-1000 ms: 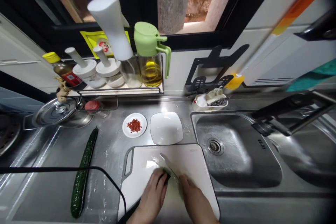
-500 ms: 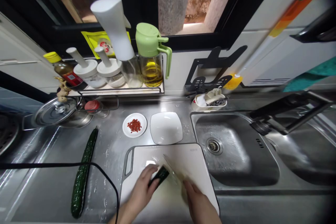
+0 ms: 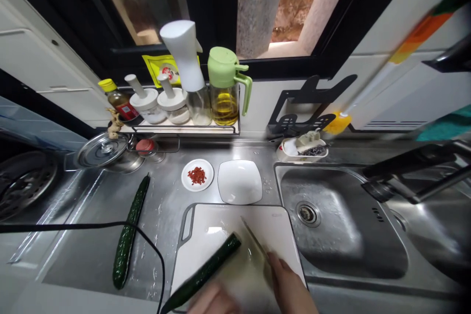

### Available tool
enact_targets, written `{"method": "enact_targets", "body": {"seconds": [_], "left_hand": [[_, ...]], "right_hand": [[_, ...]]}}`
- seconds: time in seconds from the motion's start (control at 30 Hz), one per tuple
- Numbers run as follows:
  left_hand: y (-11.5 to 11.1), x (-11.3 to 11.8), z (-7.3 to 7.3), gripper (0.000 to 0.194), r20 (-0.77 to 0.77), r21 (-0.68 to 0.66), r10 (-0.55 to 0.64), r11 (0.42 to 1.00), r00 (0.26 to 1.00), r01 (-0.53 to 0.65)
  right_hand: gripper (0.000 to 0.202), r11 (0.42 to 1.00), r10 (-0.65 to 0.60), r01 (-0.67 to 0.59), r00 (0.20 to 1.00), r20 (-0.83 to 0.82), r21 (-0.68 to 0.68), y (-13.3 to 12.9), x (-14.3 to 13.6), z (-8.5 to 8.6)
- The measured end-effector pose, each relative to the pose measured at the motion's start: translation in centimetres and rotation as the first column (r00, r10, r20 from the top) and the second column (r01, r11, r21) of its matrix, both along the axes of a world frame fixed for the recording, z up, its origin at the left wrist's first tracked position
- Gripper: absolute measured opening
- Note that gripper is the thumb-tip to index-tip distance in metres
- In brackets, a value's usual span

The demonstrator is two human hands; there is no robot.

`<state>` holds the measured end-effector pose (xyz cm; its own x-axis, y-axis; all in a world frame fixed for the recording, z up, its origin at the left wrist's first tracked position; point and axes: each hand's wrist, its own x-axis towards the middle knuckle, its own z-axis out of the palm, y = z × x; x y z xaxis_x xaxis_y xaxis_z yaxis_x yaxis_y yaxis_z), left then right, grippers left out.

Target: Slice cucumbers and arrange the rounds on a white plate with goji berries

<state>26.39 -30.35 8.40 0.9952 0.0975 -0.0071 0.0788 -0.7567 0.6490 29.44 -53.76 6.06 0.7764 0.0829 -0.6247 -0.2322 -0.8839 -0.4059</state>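
A dark green cucumber (image 3: pixel 206 271) lies diagonally on the white cutting board (image 3: pixel 281 225), its cut end toward the board's middle. My left hand (image 3: pixel 215 300) is blurred at the bottom edge, just below the cucumber; its fingers are smeared, so its grip is unclear. In my right hand (image 3: pixel 289 282) is a knife (image 3: pixel 257 243), held upright with its tip pointing away, to the right of the cucumber's cut end. A second, whole cucumber (image 3: pixel 130 235) rests on the steel counter at the left.
Behind the board stand a small plate with red berries (image 3: pixel 197 175) and a square white plate (image 3: pixel 240 181). A sink (image 3: pixel 342 216) is at the right. A black cable (image 3: pixel 150 245) crosses the left side. Bottles and jars line a shelf (image 3: pixel 184 130) at the back.
My left hand has moved down toward the bottom edge, off the cucumber's cut end, and more of the cucumber shows. The view has shifted, moving the scene slightly right.
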Motion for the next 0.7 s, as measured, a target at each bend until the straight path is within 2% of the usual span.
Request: {"method": "enact_targets", "body": {"seconds": [0.07, 0.1, 0.13, 0.23, 0.3, 0.37, 0.43, 0.5, 0.7], "left_hand": [[-3.9, 2.9, -1.5, 0.017, 0.010, -0.037, -0.145, 0.989, 0.989, 0.145], [-5.3, 4.5, -2.2, 0.018, -0.002, -0.029, -0.230, 0.973, 0.973, 0.229], [-6.3, 6.1, -2.8, 0.018, -0.034, -0.004, -0.260, 0.966, 0.965, 0.260], [-6.9, 9.0, -4.0, 0.012, -0.107, 0.049, -0.166, 0.984, 0.980, 0.172], [-5.6, 9.0, -4.4, 0.013, -0.153, 0.026, -0.204, 0.977, 0.967, 0.210], [-3.9, 7.9, -4.6, 0.017, -0.188, -0.025, -0.293, 0.955, 0.937, 0.294], [-2.2, 6.4, -4.8, 0.025, -0.168, -0.067, -0.387, 0.922, 0.907, 0.381], [-1.1, 5.2, -5.1, 0.032, -0.112, -0.077, -0.420, 0.907, 0.901, 0.413], [-0.5, 4.4, -5.7, 0.044, 0.027, -0.028, -0.484, 0.874, 0.875, 0.485]], "right_hand": [[0.055, 1.000, 0.014, -0.014, 1.000, 0.005, 0.001, 0.0, 0.2, -0.2], [0.055, 1.000, 0.026, -0.026, 1.000, 0.005, -0.003, 0.0, 0.2, -0.3], [0.056, 0.999, 0.035, -0.035, 0.999, 0.007, -0.010, 0.0, 0.2, -0.3], [0.058, 0.999, 0.029, -0.029, 1.000, 0.007, -0.034, -0.2, 0.0, -0.3], [0.059, 1.000, 0.013, -0.013, 1.000, 0.007, -0.026, -0.4, -0.4, -0.4], [0.058, 1.000, 0.010, -0.010, 1.000, -0.002, -0.010, -0.5, -0.7, -0.6], [0.056, 1.000, 0.012, -0.012, 1.000, -0.013, -0.004, -0.5, -1.0, -1.0], [0.054, 1.000, 0.011, -0.011, 1.000, -0.020, -0.019, -0.3, -1.3, -1.5], [0.058, 0.998, 0.021, -0.023, 0.999, -0.025, -0.061, 0.8, -1.5, -1.7]]}}
